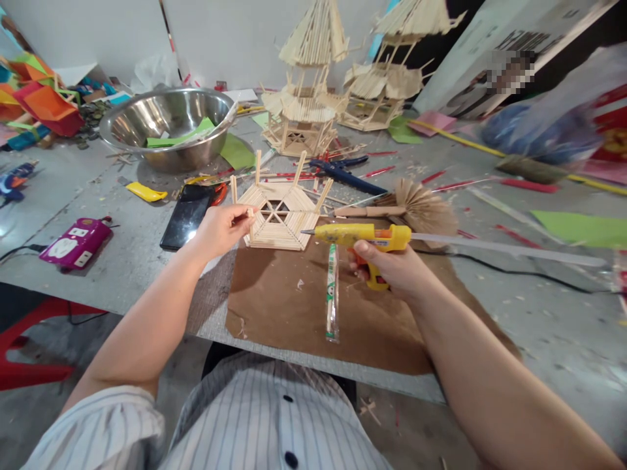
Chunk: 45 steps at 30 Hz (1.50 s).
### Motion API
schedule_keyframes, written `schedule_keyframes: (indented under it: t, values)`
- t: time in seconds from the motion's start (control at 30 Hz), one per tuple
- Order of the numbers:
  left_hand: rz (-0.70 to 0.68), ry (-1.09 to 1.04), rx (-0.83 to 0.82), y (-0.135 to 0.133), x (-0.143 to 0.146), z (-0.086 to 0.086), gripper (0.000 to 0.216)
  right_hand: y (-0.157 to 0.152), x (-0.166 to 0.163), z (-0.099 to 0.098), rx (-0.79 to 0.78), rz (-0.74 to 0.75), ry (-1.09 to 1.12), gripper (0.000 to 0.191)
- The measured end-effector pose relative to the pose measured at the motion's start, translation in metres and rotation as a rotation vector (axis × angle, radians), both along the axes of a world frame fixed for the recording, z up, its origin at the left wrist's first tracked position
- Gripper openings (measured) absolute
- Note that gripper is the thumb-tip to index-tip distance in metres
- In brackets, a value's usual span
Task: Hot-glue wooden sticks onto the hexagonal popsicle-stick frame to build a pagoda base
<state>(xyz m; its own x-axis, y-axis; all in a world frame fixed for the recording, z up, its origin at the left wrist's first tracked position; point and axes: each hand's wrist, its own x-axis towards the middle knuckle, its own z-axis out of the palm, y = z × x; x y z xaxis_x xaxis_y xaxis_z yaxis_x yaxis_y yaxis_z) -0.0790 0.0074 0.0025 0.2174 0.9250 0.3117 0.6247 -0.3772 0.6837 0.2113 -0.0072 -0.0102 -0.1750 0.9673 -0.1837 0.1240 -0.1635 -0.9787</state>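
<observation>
My right hand (386,264) is wrapped round the grip of a yellow hot glue gun (347,233). A long glue stick (504,247) trails from its back, and its nozzle points left at a hexagonal frame of wooden sticks (280,238). Several short posts rise from the frame's corners. At the frame's left side, my left hand (223,228) pinches a short upright wooden stick (251,220) between thumb and fingers. Below the gun, a wrapped pair of chopsticks (332,294) lies on a brown sheet (279,307).
Two stick pagodas (306,104) stand at the back, near a steel bowl (171,124). A black phone (189,215), a yellow cutter (145,191), blue pliers (343,171) and a purple power socket (77,243) lie about. A black cord (509,269) runs right.
</observation>
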Motion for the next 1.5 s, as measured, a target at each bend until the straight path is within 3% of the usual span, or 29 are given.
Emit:
schedule_keyframes:
  t: [0.33,0.97,1.23,1.5]
  values:
    - [0.01,-0.024,-0.014,-0.0001,-0.0001,-0.0013,0.028,0.0006,-0.0001,-0.0011,0.052,0.005,0.027,0.036]
    - [-0.001,-0.042,-0.004,0.0004,-0.0005,-0.0029,0.029,0.0069,0.0019,0.003,0.032,-0.156,0.214,0.042]
    - [0.003,-0.048,-0.018,0.0001,0.0001,-0.0026,0.028,0.0072,-0.0005,-0.0015,0.07,-0.118,0.177,0.043]
    - [-0.002,-0.088,-0.031,0.0013,-0.0007,-0.0048,0.026,0.0066,-0.0022,0.0003,-0.001,-0.127,0.24,0.048]
